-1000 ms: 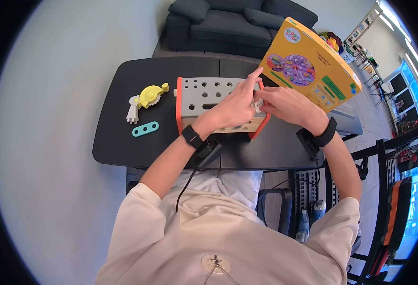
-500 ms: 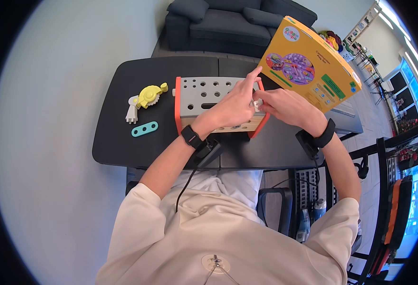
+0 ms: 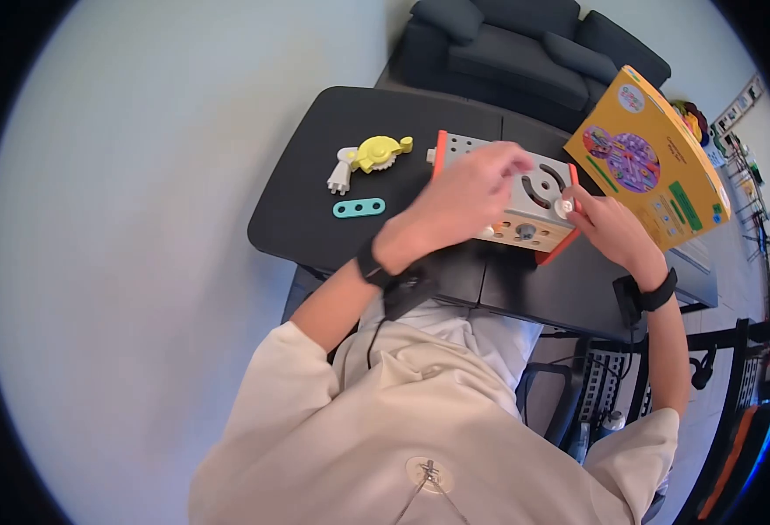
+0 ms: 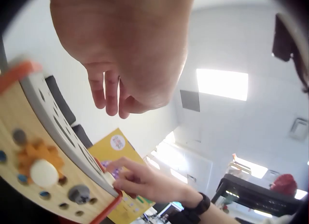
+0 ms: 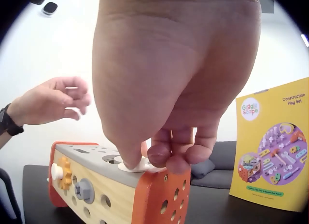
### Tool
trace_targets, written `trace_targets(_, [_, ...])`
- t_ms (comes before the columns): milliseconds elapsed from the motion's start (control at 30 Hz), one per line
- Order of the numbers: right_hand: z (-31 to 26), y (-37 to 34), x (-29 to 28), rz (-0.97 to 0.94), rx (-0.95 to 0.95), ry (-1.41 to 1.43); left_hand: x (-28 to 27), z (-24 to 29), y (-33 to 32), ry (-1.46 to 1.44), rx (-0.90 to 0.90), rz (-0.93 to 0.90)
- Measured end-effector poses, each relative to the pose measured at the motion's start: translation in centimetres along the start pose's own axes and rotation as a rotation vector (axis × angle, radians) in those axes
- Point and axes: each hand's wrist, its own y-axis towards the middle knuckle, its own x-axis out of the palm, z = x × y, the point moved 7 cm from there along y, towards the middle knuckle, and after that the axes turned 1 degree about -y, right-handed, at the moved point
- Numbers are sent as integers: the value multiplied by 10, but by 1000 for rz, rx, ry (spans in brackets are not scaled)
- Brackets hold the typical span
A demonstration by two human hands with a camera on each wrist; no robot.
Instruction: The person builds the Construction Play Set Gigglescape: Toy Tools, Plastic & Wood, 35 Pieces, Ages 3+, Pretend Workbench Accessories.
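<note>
A toy workbench (image 3: 518,203) with a grey perforated top, orange ends and pale wooden side stands on the table. At its right corner, my right hand (image 3: 614,229) pinches a round white plastic piece (image 5: 133,164) against the grey top, thumb and fingertips at its edge. Above the workbench's left part hovers my left hand (image 3: 465,194), its fingers loosely bent and holding nothing; it hides part of the top. On the wooden side sit an orange gear (image 5: 66,173) with a white knob at its centre and a grey bolt head (image 5: 85,190).
Left on the black table (image 3: 315,223) lie a yellow-and-white toy saw-like piece (image 3: 378,154) and a teal three-hole strip (image 3: 358,207). A yellow play set box (image 3: 643,157) stands behind the right hand. A dark sofa (image 3: 525,66) is beyond the table.
My left hand has left the right corner and moved left over the workbench, uncovering a curved slot. The right hand stays at the white piece. The head view has shifted, so everything sits farther right.
</note>
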Motion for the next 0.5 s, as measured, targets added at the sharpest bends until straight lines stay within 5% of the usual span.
trace_targets(133, [-10, -14, -5, 155, -18, 11, -80, -45, -52, 445, -318, 24])
trace_targets(267, [-18, -22, -13, 192, 65, 46, -105, -137, -133, 1007, -297, -152])
trace_targets(500, [-46, -18, -11, 214, -89, 67, -101, -151, -150, 999, -275, -129])
